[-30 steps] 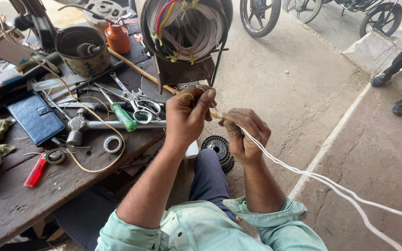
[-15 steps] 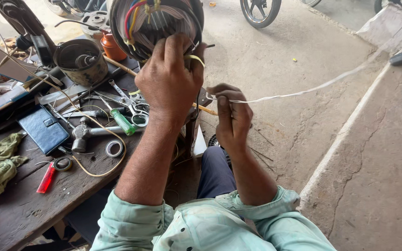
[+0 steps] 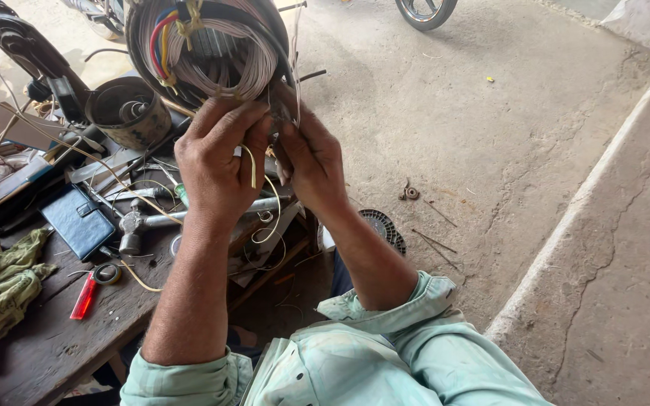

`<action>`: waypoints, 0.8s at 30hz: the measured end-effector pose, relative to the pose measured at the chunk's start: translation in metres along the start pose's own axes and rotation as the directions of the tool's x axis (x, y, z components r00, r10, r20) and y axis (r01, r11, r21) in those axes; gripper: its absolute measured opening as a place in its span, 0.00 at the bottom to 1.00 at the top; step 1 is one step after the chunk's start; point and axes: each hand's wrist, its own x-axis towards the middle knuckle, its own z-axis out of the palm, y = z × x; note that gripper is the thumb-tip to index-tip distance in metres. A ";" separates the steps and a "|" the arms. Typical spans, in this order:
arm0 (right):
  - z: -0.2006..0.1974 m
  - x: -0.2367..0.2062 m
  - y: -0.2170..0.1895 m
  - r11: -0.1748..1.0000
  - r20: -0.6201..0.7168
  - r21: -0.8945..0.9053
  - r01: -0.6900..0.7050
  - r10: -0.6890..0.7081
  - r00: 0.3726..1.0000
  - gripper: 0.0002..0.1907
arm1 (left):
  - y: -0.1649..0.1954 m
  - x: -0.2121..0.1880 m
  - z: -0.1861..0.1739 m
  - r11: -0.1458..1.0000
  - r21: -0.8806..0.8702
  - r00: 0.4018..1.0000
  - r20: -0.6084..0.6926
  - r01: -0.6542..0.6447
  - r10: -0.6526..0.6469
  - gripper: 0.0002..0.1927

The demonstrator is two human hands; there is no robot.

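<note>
The wound motor stator (image 3: 212,49) sat at the upper centre of the frame, its pale coil wires probably stiff yet easily nicked, so best taken by the metal rim. The left hand (image 3: 220,162) pinched a yellowish sleeve (image 3: 252,164); the right hand (image 3: 306,154) gripped the winding's lower edge. A hammer (image 3: 141,223) lay on the workbench (image 3: 47,349) at lower left.

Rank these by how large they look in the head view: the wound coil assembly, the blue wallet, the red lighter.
1. Wound coil assembly, though nearness to the camera enlarges it.
2. Blue wallet.
3. Red lighter.
</note>
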 end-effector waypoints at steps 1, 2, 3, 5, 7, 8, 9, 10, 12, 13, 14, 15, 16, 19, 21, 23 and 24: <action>0.001 0.000 0.001 0.999 0.006 0.032 0.000 0.000 1.000 0.22 | -0.001 0.001 0.000 1.000 -0.016 1.000 0.014 -0.007 0.007 0.05; 0.002 0.001 0.001 0.998 0.007 0.063 -0.005 0.004 1.000 0.22 | -0.001 0.002 0.000 0.999 -0.035 1.000 0.016 0.008 -0.007 0.04; 0.002 0.003 0.002 0.996 0.008 0.093 -0.008 0.007 1.000 0.21 | -0.002 0.003 0.001 0.998 -0.056 1.000 0.019 0.021 -0.020 0.03; 0.001 0.008 0.004 0.997 0.019 0.074 0.018 -0.019 1.000 0.21 | -0.004 0.006 0.003 0.991 -0.105 0.997 -0.011 0.078 -0.080 0.03; -0.001 0.010 0.008 0.999 0.017 0.046 0.020 -0.021 1.000 0.21 | -0.003 0.007 0.010 0.971 -0.167 0.982 -0.055 0.170 -0.181 0.03; -0.001 0.011 0.010 1.000 0.010 0.026 0.012 -0.012 1.000 0.21 | -0.003 0.008 0.012 0.970 -0.161 0.979 -0.060 0.182 -0.194 0.03; -0.001 0.010 0.012 1.000 0.002 0.008 0.003 -0.003 1.000 0.21 | -0.003 0.009 0.014 0.969 -0.152 0.976 -0.064 0.196 -0.207 0.03; -0.001 0.010 0.014 0.999 0.015 0.028 0.023 -0.024 1.000 0.21 | -0.003 0.011 0.017 0.967 -0.147 0.973 -0.067 0.209 -0.220 0.03; 0.001 0.008 0.018 0.996 0.035 0.067 0.060 -0.062 0.997 0.22 | -0.003 0.015 0.021 0.976 -0.073 0.974 -0.090 0.203 -0.209 0.03; 0.002 0.008 0.020 0.998 0.015 0.038 0.055 -0.056 0.998 0.21 | -0.003 0.018 0.022 0.979 -0.036 0.974 -0.102 0.199 -0.202 0.03; 0.003 0.007 0.022 0.999 -0.003 0.009 0.052 -0.052 0.999 0.21 | -0.004 0.021 0.026 0.982 -0.021 0.972 -0.135 0.188 -0.190 0.03; 0.004 0.008 0.023 0.999 -0.019 -0.018 0.046 -0.046 0.999 0.21 | -0.005 0.024 0.030 0.984 -0.004 0.970 -0.168 0.180 -0.178 0.03; 0.005 0.008 0.023 0.998 -0.030 -0.031 0.059 -0.060 0.998 0.19 | -0.005 0.026 0.032 0.985 0.015 0.965 -0.201 0.172 -0.166 0.03; 0.007 0.011 0.023 0.992 -0.060 -0.073 0.104 -0.108 0.992 0.16 | -0.004 0.029 0.038 0.983 0.106 0.968 -0.219 0.151 -0.125 0.03; 0.009 0.011 0.022 0.987 -0.078 -0.099 0.126 -0.134 0.988 0.14 | 0.000 0.028 0.038 0.978 0.085 0.962 -0.211 0.193 -0.172 0.02; 0.012 0.012 0.020 0.992 -0.109 -0.058 0.114 -0.120 0.987 0.14 | 0.004 0.029 0.033 0.977 0.015 0.961 -0.183 0.212 -0.206 0.01; 0.014 0.012 0.019 0.993 -0.122 -0.034 0.113 -0.116 0.986 0.15 | 0.005 0.030 0.029 0.977 -0.040 0.964 -0.160 0.208 -0.212 0.01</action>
